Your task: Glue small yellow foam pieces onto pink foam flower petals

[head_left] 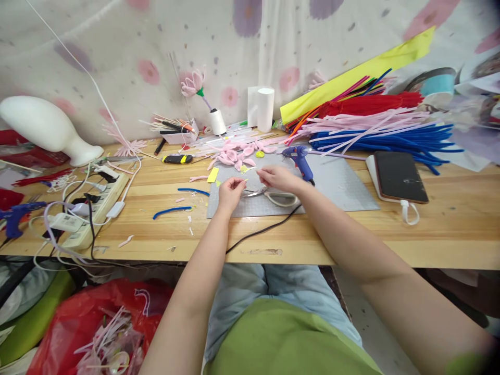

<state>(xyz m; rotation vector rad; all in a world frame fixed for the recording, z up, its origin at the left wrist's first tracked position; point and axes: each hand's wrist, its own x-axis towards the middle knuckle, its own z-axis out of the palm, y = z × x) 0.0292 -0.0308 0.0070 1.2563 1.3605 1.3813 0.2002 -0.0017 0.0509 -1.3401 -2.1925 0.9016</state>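
Observation:
My left hand is closed in a pinch over the grey cutting mat, with a small pale yellow piece at its fingertips. Close on its right, my right hand has its fingers pressed together, slightly blurred; what they hold, if anything, is too small to make out. Scissors lie on the mat beneath my hands. Just beyond are pink fuzzy petal shapes and a small yellow coil. A yellow strip lies left of them, and a blue glue gun rests behind my right hand.
Bundles of pink, red and blue pipe cleaners fill the back right. A phone on a white stand is at right. A power strip with tangled cables stands left. A black cord crosses the front; a red bag is below.

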